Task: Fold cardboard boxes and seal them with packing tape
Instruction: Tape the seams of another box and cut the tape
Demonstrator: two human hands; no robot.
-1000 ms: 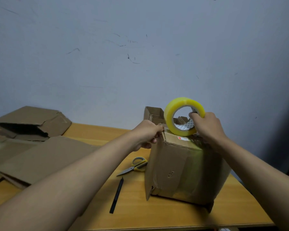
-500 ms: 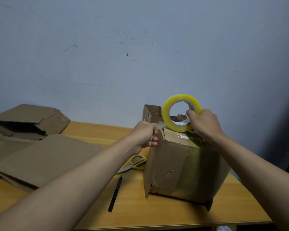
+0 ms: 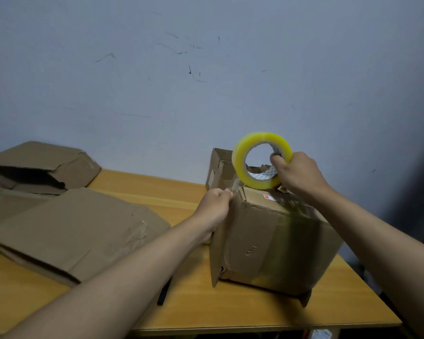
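Wall: pale blue-grey, scuffed, fills the upper frame behind a wooden table (image 3: 181,196).
Right hand (image 3: 300,176): right of centre, fingers hooked through the core of the yellow tape roll (image 3: 240,165), holding it upright just above the box top.
Left hand (image 3: 216,206): centre frame, curled, pinching the clear tape end (image 3: 236,185) pulled from the roll, at the box's upper left corner.
Box (image 3: 272,243): stands on the table, lower right of centre, flaps shut, glossy tape down its front.
Small box (image 3: 218,167): open, behind the roll.
Flat cardboard (image 3: 71,228): left side, more stacked at far left.
Pen (image 3: 164,292): dark, lower centre, partly hidden by the left forearm.
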